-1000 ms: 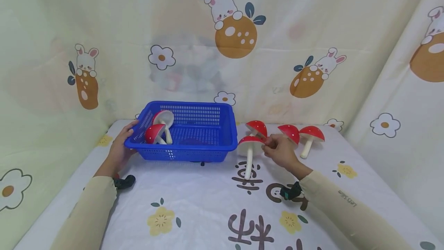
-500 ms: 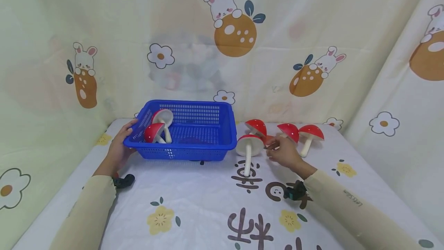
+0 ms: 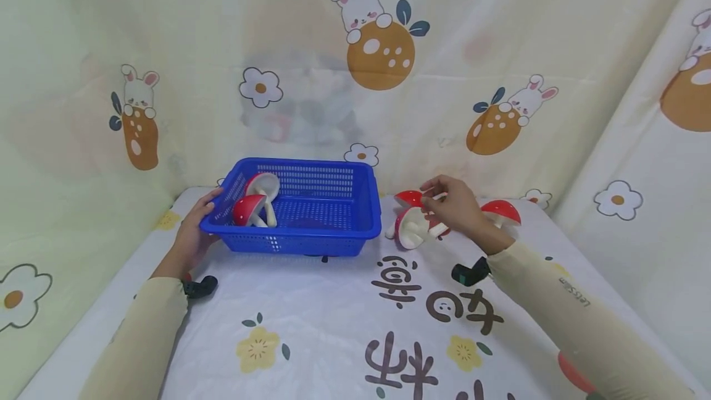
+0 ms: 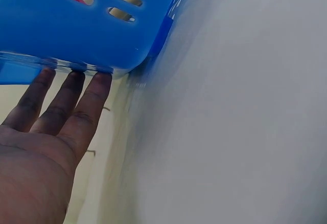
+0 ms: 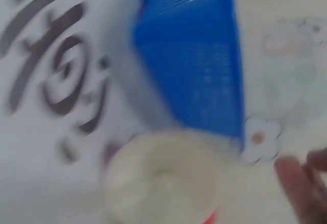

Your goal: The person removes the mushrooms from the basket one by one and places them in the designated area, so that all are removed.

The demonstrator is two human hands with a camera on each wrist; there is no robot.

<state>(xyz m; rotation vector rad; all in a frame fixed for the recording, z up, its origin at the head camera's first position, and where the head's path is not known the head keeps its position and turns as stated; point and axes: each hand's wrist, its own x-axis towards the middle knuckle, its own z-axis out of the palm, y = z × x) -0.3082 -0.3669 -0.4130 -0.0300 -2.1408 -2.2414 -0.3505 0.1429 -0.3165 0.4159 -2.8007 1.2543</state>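
Observation:
A blue plastic basket (image 3: 311, 236) stands on the printed cloth, with two red-capped toy mushrooms (image 3: 249, 208) lying in its left end. My left hand (image 3: 194, 232) rests with straight fingers (image 4: 76, 93) against the left rim of the basket (image 4: 92, 24). My right hand (image 3: 439, 208) holds a mushroom (image 3: 412, 228) by its stem, just right of the basket and above the cloth. It is tipped so the cream underside of its cap (image 5: 163, 183) shows. The right wrist view is blurred; the basket (image 5: 199, 65) lies beyond the cap.
Another mushroom (image 3: 409, 197) lies behind the held one, and one more (image 3: 502, 212) lies to the right of my hand. Patterned fabric walls close in the back and both sides. The cloth-covered surface (image 3: 311, 326) stretches toward me.
My right hand has lifted the mushroom off the cloth and tipped it, its cap underside now facing me. The left hand and basket have stayed put.

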